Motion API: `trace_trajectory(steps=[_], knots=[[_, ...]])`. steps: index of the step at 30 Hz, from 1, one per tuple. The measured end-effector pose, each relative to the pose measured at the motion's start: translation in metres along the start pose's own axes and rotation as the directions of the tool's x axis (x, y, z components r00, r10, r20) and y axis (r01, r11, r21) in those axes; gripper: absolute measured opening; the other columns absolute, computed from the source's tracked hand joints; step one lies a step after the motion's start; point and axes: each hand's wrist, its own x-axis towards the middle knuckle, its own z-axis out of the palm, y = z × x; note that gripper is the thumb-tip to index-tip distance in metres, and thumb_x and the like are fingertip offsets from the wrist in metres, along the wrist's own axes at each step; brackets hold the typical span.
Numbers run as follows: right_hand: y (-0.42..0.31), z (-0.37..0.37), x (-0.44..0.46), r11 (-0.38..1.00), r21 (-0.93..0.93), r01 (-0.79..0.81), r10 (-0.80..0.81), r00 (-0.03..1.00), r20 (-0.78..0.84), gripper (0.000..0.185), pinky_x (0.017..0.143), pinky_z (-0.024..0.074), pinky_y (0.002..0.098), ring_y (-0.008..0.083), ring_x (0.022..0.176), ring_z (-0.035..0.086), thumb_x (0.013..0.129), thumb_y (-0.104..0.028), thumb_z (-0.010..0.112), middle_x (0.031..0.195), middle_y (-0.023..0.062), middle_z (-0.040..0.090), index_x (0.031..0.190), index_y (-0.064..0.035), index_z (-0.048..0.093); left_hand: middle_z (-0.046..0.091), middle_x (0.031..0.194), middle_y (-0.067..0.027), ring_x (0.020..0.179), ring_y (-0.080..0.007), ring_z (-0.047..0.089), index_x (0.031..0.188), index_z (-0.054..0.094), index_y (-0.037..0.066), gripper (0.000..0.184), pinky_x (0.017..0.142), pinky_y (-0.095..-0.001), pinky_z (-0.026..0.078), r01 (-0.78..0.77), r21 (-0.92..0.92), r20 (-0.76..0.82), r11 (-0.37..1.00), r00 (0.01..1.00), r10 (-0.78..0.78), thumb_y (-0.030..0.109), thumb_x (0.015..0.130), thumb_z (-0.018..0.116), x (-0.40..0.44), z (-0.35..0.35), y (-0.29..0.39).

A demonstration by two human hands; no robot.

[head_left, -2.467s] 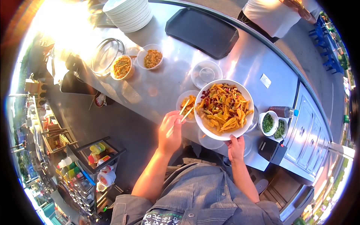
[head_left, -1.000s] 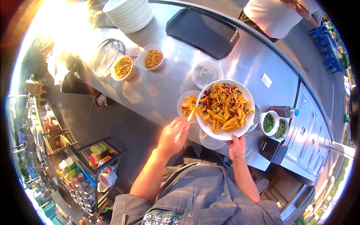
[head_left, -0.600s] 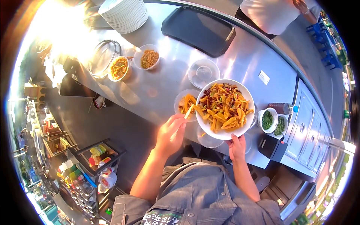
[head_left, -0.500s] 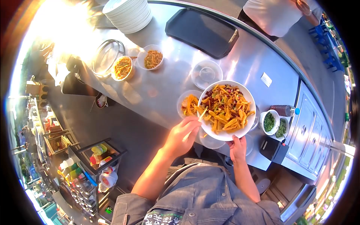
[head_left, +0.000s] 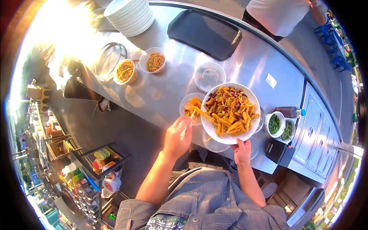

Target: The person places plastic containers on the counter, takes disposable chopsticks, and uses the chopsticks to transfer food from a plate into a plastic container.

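Note:
My right hand (head_left: 241,151) grips the near rim of a white plate (head_left: 257,126), tilted slightly over the counter. Yellow-orange fried strips (head_left: 232,111) with dark red chilli pieces and green bits are heaped on it. In my left hand (head_left: 179,134) are light chopsticks (head_left: 193,114), closed between the fingers, with their tips over a clear plastic bowl (head_left: 182,103). This bowl, left of the plate, holds orange strips (head_left: 194,105). Just behind the plate stands an unfilled clear bowl (head_left: 209,76). Another clear bowl (head_left: 214,146), partly hidden, sits under the plate's near edge.
Two filled tubs (head_left: 125,71) stand at left on the steel counter (head_left: 153,101). A black tray (head_left: 205,33) and stacked white plates (head_left: 132,19) lie farther back. Chopped greens (head_left: 274,123) and a bottle (head_left: 288,112) are at right. A person (head_left: 274,15) stands beyond the counter.
My left hand with the chopsticks has moved left, from the plate's edge to over the bowl of orange strips. The plate has stayed nearly in place.

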Motion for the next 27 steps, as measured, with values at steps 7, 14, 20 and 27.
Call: trace_trajectory(steps=[7,14,20,27], knots=[[0.000,0.000,-0.001,1.000,0.001,0.005,-0.005,1.000,0.013,0.032,0.088,0.0561,0.0440,0.0269,0.105,0.063,0.094,0.000,0.048,0.120,0.0137,0.058,0.125,-0.0022,0.042,0.064,0.098,-0.0168,0.083,-0.0355,0.065,0.095,0.062,0.000,0.010,0.072,-0.0370,0.052,-0.016,-0.016,0.032,1.000,0.999,0.017,0.001,0.087,0.057,-0.001,0.004,0.000],[0.000,-0.003,-0.002,1.000,0.010,0.011,-0.011,1.000,-0.004,0.033,0.085,0.0561,0.0403,0.0243,0.103,0.064,0.093,-0.003,0.049,0.119,0.0123,0.059,0.126,-0.0041,0.043,0.064,0.098,-0.0164,0.084,-0.0355,0.064,0.097,0.062,-0.001,0.010,0.074,-0.0353,0.052,0.038,-0.039,-0.023,0.999,0.999,-0.039,0.002,0.089,0.057,-0.005,0.008,-0.027],[-0.007,-0.010,-0.007,1.000,-0.023,0.002,-0.003,1.000,-0.017,0.032,0.088,0.0562,0.0436,0.0269,0.105,0.063,0.093,-0.001,0.048,0.120,0.0139,0.058,0.125,-0.0016,0.042,0.062,0.099,-0.0154,0.082,-0.0220,0.066,0.099,0.061,-0.006,0.016,0.073,-0.0283,0.052,0.059,-0.102,-0.119,0.993,0.990,-0.071,0.003,0.096,0.048,-0.007,0.000,-0.025],[-0.005,-0.007,-0.007,1.000,-0.018,0.002,-0.001,1.000,0.028,0.032,0.085,0.0569,0.0426,0.0259,0.103,0.064,0.093,-0.001,0.049,0.118,0.0130,0.059,0.124,-0.0026,0.043,0.062,0.099,-0.0140,0.080,-0.0201,0.065,0.099,0.060,-0.005,0.015,0.070,-0.0280,0.052,0.087,-0.107,0.052,0.990,0.995,-0.082,0.004,0.097,0.048,-0.003,-0.002,-0.014]])
